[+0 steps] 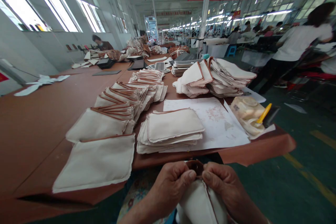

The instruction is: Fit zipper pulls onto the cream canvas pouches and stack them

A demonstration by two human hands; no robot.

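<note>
A cream fabric pouch point(201, 201) with brown edging hangs between my hands, below the table's front edge. My left hand point(170, 187) pinches the brown edge at the pouch's top left. On the other side of the small opening, my right hand point(223, 183) grips the same edge with its thumb on top. Just beyond my hands lies a stack of cream pouches point(174, 126). A long overlapping row of similar pouches point(112, 112) stretches away on the left, with one flat pouch point(97, 161) nearest the front.
Brown-covered table point(52, 112) ahead. White paper sheet point(210, 126) under the stack; more cream pieces point(225, 77) behind it. A plastic-wrapped bundle point(246, 112) with a yellow-handled tool point(264, 113) sits at the right corner. A person in a white shirt point(301, 42) stands at right.
</note>
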